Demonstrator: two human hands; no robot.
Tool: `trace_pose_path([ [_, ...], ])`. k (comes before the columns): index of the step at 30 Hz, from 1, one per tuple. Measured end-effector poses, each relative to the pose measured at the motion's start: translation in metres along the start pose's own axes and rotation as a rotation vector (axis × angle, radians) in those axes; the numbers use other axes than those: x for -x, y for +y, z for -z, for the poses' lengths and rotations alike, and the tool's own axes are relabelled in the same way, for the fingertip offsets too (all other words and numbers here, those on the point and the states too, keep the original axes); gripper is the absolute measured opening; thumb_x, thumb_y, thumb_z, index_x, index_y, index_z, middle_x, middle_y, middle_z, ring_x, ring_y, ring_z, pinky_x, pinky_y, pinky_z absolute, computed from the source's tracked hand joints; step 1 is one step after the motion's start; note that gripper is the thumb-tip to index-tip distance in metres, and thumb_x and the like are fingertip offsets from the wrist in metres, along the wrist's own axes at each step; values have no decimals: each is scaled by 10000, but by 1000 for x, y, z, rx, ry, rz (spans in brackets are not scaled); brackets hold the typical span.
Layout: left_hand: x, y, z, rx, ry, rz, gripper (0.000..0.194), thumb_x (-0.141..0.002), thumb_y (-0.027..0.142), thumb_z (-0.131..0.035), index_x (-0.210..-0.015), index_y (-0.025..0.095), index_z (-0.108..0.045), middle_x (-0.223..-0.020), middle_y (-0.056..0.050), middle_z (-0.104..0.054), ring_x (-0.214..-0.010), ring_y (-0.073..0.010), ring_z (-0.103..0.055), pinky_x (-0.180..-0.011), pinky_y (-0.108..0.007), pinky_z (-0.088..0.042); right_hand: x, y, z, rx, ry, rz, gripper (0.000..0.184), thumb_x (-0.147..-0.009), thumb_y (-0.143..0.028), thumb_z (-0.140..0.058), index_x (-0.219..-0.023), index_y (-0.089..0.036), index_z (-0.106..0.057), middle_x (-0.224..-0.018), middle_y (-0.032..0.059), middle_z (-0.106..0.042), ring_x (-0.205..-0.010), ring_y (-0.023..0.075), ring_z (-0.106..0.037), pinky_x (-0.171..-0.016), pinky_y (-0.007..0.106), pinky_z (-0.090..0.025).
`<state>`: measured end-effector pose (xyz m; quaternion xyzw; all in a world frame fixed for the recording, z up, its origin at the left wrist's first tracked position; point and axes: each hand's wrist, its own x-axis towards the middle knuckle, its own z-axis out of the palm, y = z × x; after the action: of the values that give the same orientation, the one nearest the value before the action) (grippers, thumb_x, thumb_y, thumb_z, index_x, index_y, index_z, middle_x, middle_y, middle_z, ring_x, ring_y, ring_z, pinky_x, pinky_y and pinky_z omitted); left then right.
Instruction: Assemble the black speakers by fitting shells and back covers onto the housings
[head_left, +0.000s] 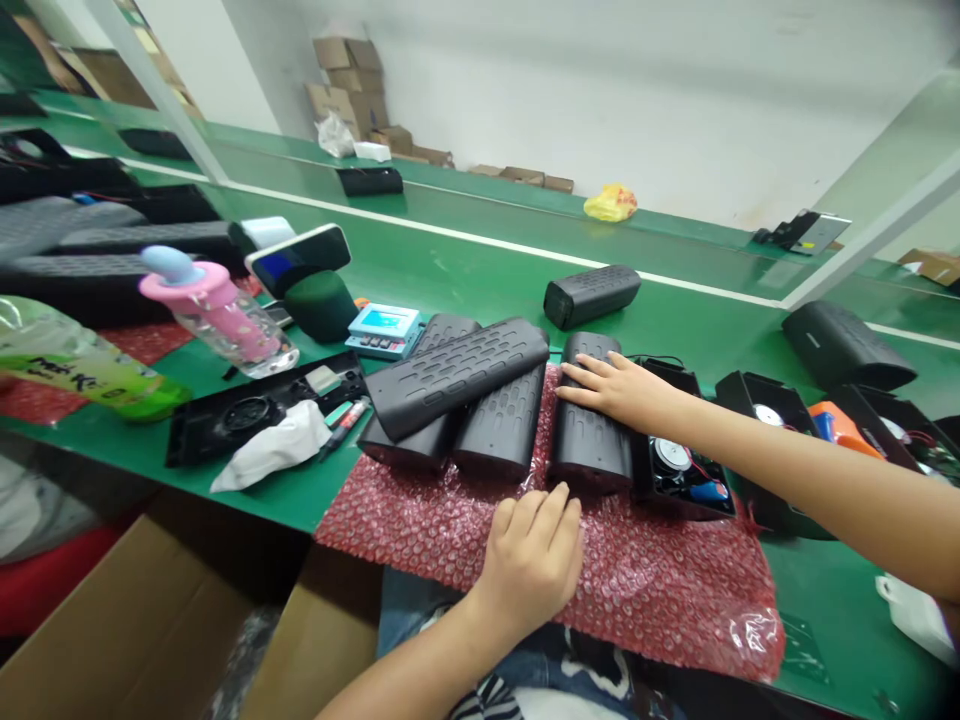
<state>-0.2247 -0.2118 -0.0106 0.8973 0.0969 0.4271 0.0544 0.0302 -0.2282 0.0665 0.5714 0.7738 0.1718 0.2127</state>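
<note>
My right hand lies with fingers stretched out on top of a black speaker, whose textured case points away from me. By the near end of that speaker is my left hand, fingers curled over the red bubble wrap; whatever may be under them is hidden. To the left, one black speaker case rests slantwise across two others, including this upright-lying speaker. Under my right forearm sits an opened speaker housing with a round silver driver, wires and a blue cylindrical part.
Further left are a loose black panel, a white tissue, a small blue device with a screen, a pink-topped bottle and a phone. More open housings stand right. An open cardboard box is below the table edge.
</note>
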Motion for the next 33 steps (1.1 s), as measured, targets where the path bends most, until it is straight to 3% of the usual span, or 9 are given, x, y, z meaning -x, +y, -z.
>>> trace_pose_path([
  [11, -3, -7, 5, -74, -47, -38, 213, -823, 203, -590, -1007, 133, -672, -1093, -79, -672, -919, -233, -568, -784, -384, -363, 5, 0, -12, -5, 54, -1, 601, -866, -70, -452, -1434, -236, -344, -1476, 140, -339, -1284, 353, -416, -912, 536, -451],
  [15, -34, -38, 30, -162, 30, -30, 208, -820, 225, -600, -1007, 166, -671, -1073, -78, -675, -952, -241, -579, -900, -414, -358, 5, 18, 10, -27, 96, -77, 689, -762, -26, -505, -1409, -226, -380, -1406, 179, -431, -1253, 356, -443, -901, 567, -429],
  [17, -54, -65, 46, -220, 28, 26, 227, -823, 257, -593, -1025, 181, -665, -1101, -86, -657, -1000, -256, -576, -966, -445, -339, -1, 28, 23, -66, 289, -226, 600, -738, -27, -500, -1319, -177, -482, -1312, 175, -520, -1179, 338, -494, -879, 512, -440],
  [19, -74, -96, 59, -274, -77, 117, 323, -820, 323, -590, -1109, 186, -639, -1187, -112, -606, -1100, -291, -539, -1004, -480, -330, -10, 29, 28, -93, 591, -412, 462, -781, -41, -450, -1224, -134, -546, -1216, 167, -572, -1096, 305, -519, -868, 466, -426],
  [21, -92, -124, 68, -334, -277, 239, 550, -786, 405, -622, -1282, 185, -538, -1314, -160, -508, -1228, -352, -444, -1023, -531, -316, -21, 20, 22, -104, 808, -461, 345, -832, -64, -402, -1113, -125, -593, -1124, 165, -599, -1041, 289, -514, -869, 457, -398],
  [24, -110, -155, 72, -314, -633, 355, 906, -700, 496, -692, -1461, 209, -294, -1437, -192, -371, -1311, -404, -345, -1029, -569, -311, -37, -1, 0, -127, 848, -279, 238, -868, -97, -400, -907, -163, -625, -1022, 133, -622, -989, 259, -510, -871, 420, -383],
  [26, -117, -165, 71, -197, -784, 383, 979, -678, 507, -703, -1484, 219, -228, -1451, -167, -372, -1301, -377, -382, -1046, -515, -329, -42, -8, -11, -154, 834, -206, 219, -863, -92, -413, -828, -177, -612, -971, 108, -630, -940, 235, -517, -848, 384, -393],
  [31, -124, -173, 79, 77, -714, 565, 987, -613, 505, -754, -1456, 261, -300, -1375, -114, -487, -1222, -354, -488, -1051, -462, -359, -35, 13, -5, -265, 882, -277, 230, -752, -76, -459, -916, -158, -597, -986, 124, -626, -913, 249, -528, -819, 391, -433],
  [33, -123, -174, 84, 373, -663, 703, 1003, -601, 511, -764, -1453, 266, -295, -1317, -116, -533, -1156, -354, -543, -1010, -470, -405, -28, 24, 5, -319, 930, -334, 286, -718, -72, -461, -966, -149, -583, -993, 129, -623, -933, 249, -538, -839, 396, -448],
])
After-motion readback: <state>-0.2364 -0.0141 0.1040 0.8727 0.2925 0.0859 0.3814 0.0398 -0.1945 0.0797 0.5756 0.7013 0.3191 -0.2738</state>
